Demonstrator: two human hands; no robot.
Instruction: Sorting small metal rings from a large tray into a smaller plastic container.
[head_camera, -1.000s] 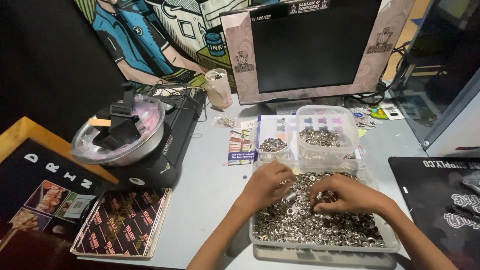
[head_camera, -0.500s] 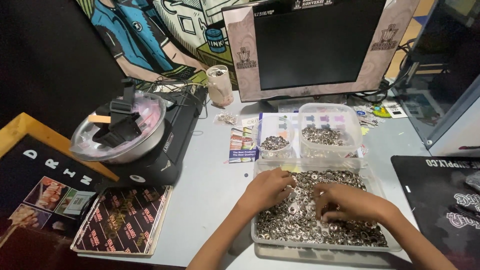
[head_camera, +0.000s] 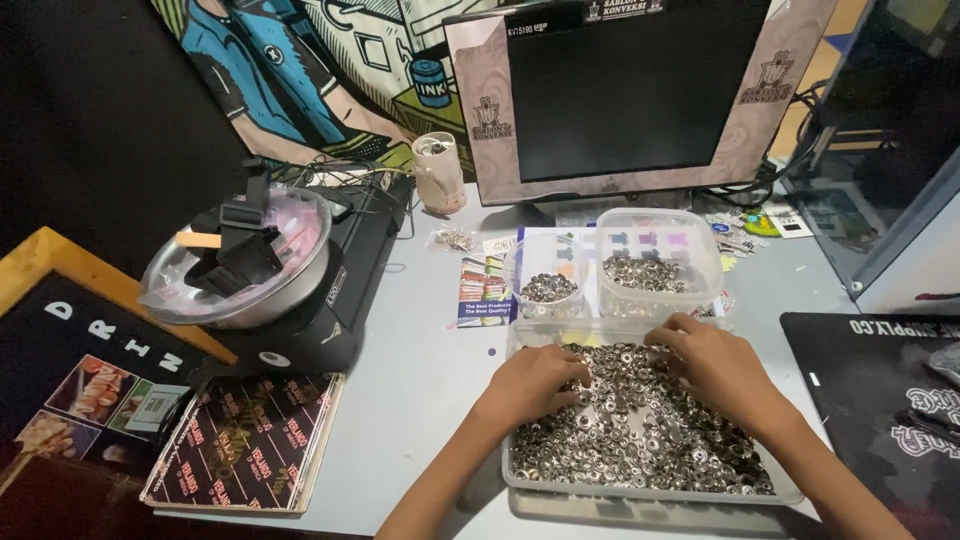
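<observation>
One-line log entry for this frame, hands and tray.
left hand: in metal rings | right hand: in same rings | tray: clear plastic, on table | behind: two smaller tubs holding rings

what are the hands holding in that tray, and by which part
It cannot be told. Both the left hand and the right hand rest palm-down in the metal rings, fingertips buried, so any pinch is hidden.
</observation>
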